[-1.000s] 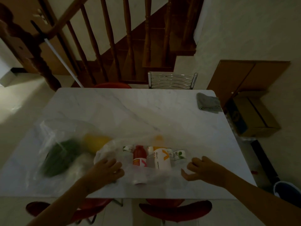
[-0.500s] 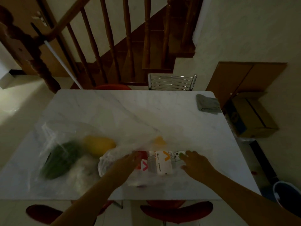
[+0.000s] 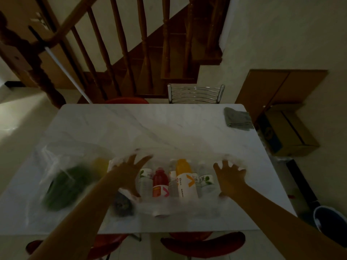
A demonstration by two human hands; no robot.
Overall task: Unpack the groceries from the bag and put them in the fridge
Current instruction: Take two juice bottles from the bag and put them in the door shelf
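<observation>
White marble table (image 3: 131,128); wooden staircase (image 3: 142,53)

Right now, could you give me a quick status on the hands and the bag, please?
Both hands spread wide, left hand and right hand flanking the bottles. Clear bag around them, nothing out yet. Second bag of greens lies left.

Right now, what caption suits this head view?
Both hands, left and right, spread a clear bag over bottles.

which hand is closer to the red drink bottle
Left. The left hand sits just left of the red bottle; the right hand is farther right, past the orange bottle.
</observation>
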